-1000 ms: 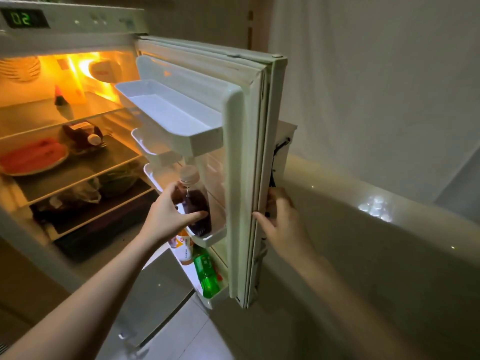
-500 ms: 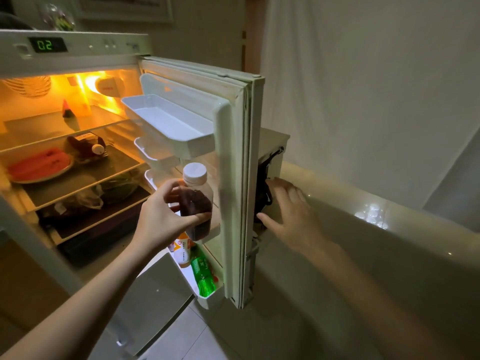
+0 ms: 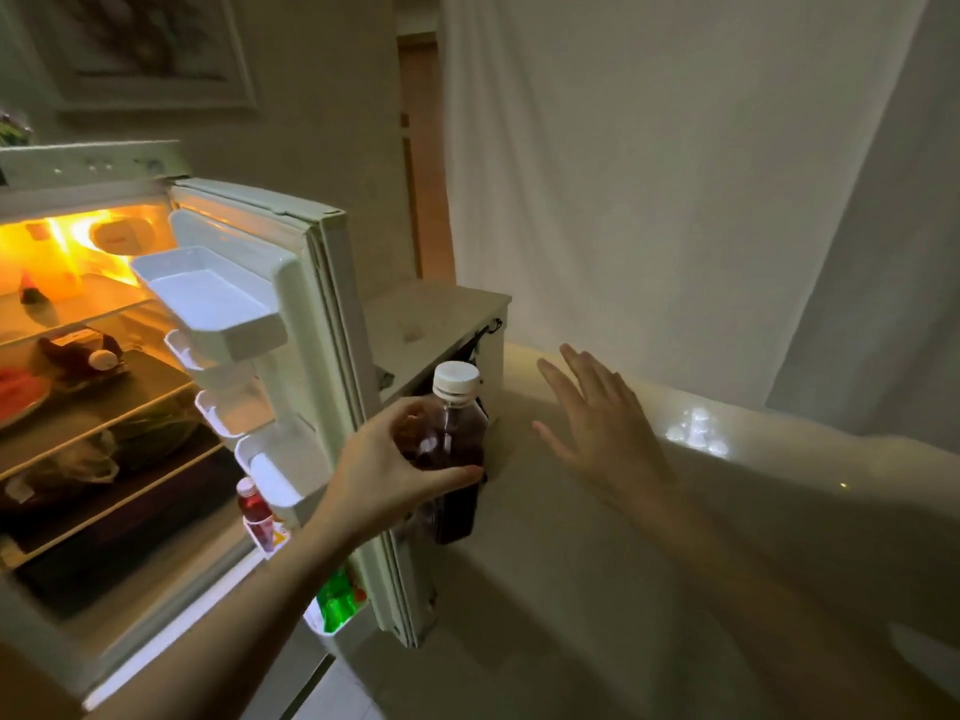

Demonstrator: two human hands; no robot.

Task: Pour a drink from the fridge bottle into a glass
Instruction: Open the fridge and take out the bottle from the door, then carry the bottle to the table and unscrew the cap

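Gripping bottle [image 3: 451, 449] | left hand [image 3: 384, 475] | upright, dark drink, white cap

One head view only — worn on the person, looking forward and down, close over both forearms. The left hand [image 3: 387, 472] sits near centre, the open fridge [image 3: 93, 356] to its left (wide-angle, edges bowed), the right hand [image 3: 597, 428] just beyond.

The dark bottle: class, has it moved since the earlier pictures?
Yes. The dark bottle, gripped by the left hand, has left the door shelf and moved right, past the fridge door's edge.
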